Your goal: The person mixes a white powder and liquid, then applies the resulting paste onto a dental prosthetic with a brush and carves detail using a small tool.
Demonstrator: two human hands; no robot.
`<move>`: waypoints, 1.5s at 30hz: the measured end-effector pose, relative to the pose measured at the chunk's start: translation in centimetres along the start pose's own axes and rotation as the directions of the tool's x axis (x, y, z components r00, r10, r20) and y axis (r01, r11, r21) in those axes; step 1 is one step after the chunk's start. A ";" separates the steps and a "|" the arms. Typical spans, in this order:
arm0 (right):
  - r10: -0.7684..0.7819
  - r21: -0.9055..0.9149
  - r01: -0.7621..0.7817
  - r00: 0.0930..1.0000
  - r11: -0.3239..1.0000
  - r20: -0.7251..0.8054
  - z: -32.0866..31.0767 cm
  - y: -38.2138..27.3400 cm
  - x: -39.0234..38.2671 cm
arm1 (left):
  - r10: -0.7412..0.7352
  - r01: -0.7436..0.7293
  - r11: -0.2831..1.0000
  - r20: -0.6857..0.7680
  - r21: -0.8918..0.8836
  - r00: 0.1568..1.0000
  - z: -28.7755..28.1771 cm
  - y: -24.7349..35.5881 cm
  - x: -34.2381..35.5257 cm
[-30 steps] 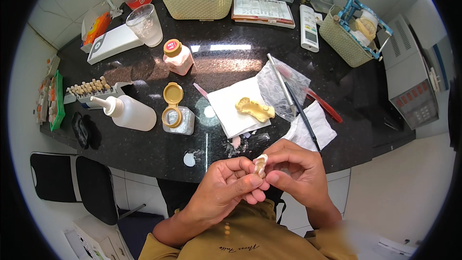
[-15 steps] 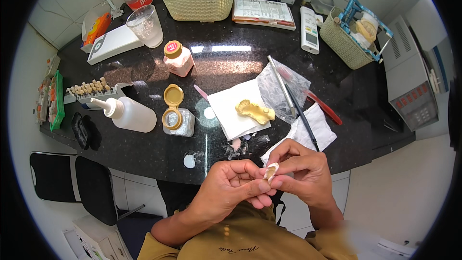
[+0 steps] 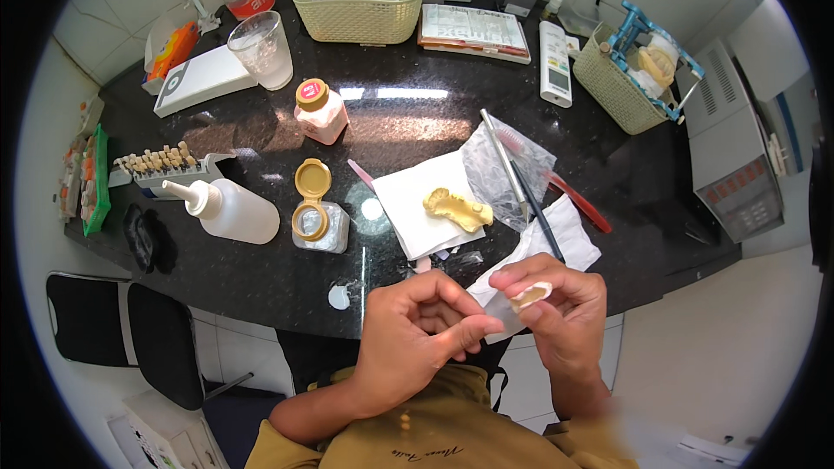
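My right hand point(image 3: 569, 304) pinches a small dental piece point(image 3: 530, 296), curved, with a white rim and a tan hollow, between thumb and fingers. Just to its left is my left hand point(image 3: 417, 326), fingers loosely curled and thumb stretched out, with nothing visible in it. Both hands are above the near edge of the dark counter. Beyond them a yellow dental cast point(image 3: 458, 209) lies on a folded white paper towel point(image 3: 401, 200). A crumpled white cloth point(image 3: 569, 230) lies beside my right hand.
A metal instrument point(image 3: 504, 161), a dark thin tool point(image 3: 540, 217) and a red-handled tool point(image 3: 582, 202) lie around a clear plastic bag point(image 3: 486, 156). Leftward stand an opened gold-lidded jar point(image 3: 323, 230), a pink powder bottle point(image 3: 323, 117), a white squeeze bottle point(image 3: 239, 213) and a tooth shade guide point(image 3: 169, 163).
My hands have come apart. The dental piece has left my left fingers and moved right and slightly up in my right hand, its hollow turned upward.
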State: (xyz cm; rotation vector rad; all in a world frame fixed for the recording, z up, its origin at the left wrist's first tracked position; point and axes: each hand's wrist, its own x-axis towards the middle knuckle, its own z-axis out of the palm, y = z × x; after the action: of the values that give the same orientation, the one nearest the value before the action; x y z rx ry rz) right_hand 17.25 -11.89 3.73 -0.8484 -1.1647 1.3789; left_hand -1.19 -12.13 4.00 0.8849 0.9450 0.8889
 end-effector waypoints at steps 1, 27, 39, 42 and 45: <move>-0.033 -0.020 0.032 0.999 0.999 -0.041 -0.2 -0.2 0.2 | 0.251 -0.221 0.928 -0.066 0.299 0.966 -0.2 0.0 0.4; -0.052 -0.150 0.015 0.967 0.989 -0.249 -0.3 -1.3 3.8 | 0.637 -0.418 0.595 -0.086 0.686 0.766 0.6 3.1 5.1; -0.081 -0.070 0.069 0.979 0.995 -0.185 1.3 -4.1 1.4 | 0.611 -0.541 0.750 -0.086 0.381 0.787 0.8 4.2 0.8; -0.075 -0.050 0.069 0.989 0.996 -0.129 1.7 -4.6 1.2 | 0.689 -0.610 0.702 -0.131 0.367 0.713 0.7 3.5 0.3; 0.031 0.005 -0.031 0.991 1.000 -0.133 1.9 -5.2 1.6 | 0.738 -0.695 0.669 -0.123 0.262 0.664 -0.2 2.3 0.8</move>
State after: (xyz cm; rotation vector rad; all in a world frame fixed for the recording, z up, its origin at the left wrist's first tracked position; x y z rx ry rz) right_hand 16.68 -11.00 9.36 -0.9450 -1.0503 1.3279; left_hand -1.61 -10.52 5.82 1.4015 0.8735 1.6332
